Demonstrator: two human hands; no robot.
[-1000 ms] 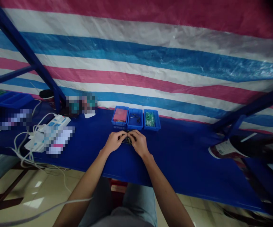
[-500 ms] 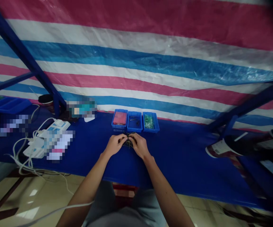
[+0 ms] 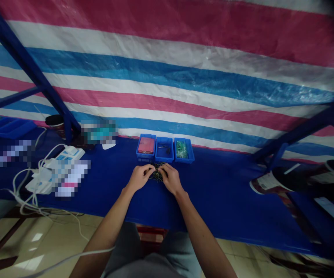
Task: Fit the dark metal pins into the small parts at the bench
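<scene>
On the blue tabletop, my left hand [image 3: 139,177] and my right hand [image 3: 171,178] meet fingertip to fingertip, each in a pinch. What sits between the fingers is too small to make out. Below and behind them lies a loose pile of thin dark and yellowish pieces [image 3: 157,175], partly covered by my fingers. Just beyond the hands stand three blue bins in a row: the left bin [image 3: 145,156] holds flat pink pieces [image 3: 146,145], the middle bin [image 3: 164,157] a few small dark parts, and the right bin [image 3: 191,156] green-and-clear items [image 3: 181,150].
White power strips [image 3: 65,156] with tangled cables [image 3: 19,193] lie at the left. A blue divided tray [image 3: 10,129] and a dark cup [image 3: 55,121] stand farther back. On the right is a tipped dark tub [image 3: 271,181]. A striped sheet [image 3: 167,83] hangs behind the table.
Both hands stay nearly in place, with fingertips slightly shifted; a little more of the pile shows between them. The camera view has moved slightly.
</scene>
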